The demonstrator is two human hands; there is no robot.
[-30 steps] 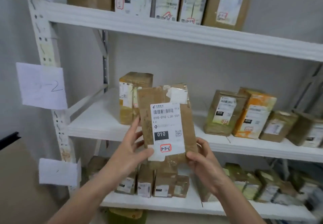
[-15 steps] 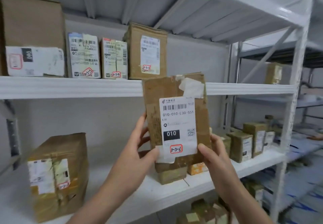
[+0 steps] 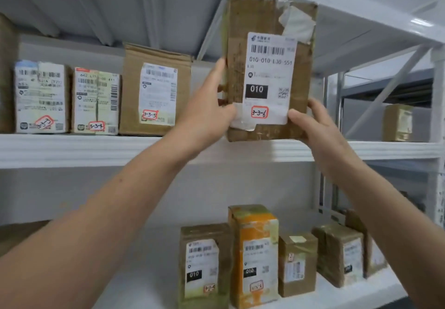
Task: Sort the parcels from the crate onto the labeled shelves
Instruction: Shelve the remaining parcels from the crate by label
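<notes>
Here, left hand (image 3: 204, 113) and right hand (image 3: 317, 130) pinch the parcel (image 3: 238, 43) in their grip, fingers mostly hidden behind.

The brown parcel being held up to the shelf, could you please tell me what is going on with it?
A person holds the brown parcel in both hands, the left hand gripping its left edge and the right hand its lower right corner. Its handwritten tag reads 3-3-6. It is at the front edge of the upper shelf, in the gap just right of the 3-3-5 parcel, and not yet released.
</notes>
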